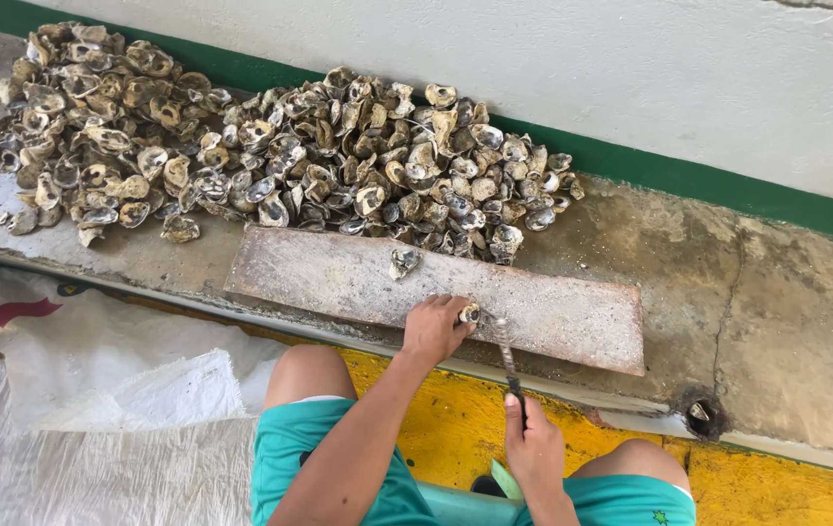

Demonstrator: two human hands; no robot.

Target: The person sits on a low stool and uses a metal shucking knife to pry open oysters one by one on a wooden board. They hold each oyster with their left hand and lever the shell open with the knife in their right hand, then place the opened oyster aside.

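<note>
Oyster [469,313] sits pinned under your left hand [431,328] on the near edge of the worn board [553,317], which lies on the concrete ledge [728,292] in front of the big heap of shells [270,156]. Your left grip is closed tight over that one shell, fingers curled on top and only its end showing past the fingertips. Your right hand [533,448] is wrapped around the handle of a narrow knife [508,356], its blade pointing up toward the shell and stopping just beside it.

Judge the shell as hard, rough and stiff, light for its bulk, with brittle, sharp edges that can chip or cut bare skin. It looks damp and gritty, so it may skate on the board if you press from the side. Hold it from above, flat side down, with your fingers kept back from the seam facing the blade. One loose shell [403,261] lies farther back on the board, apart from your hands.
</note>
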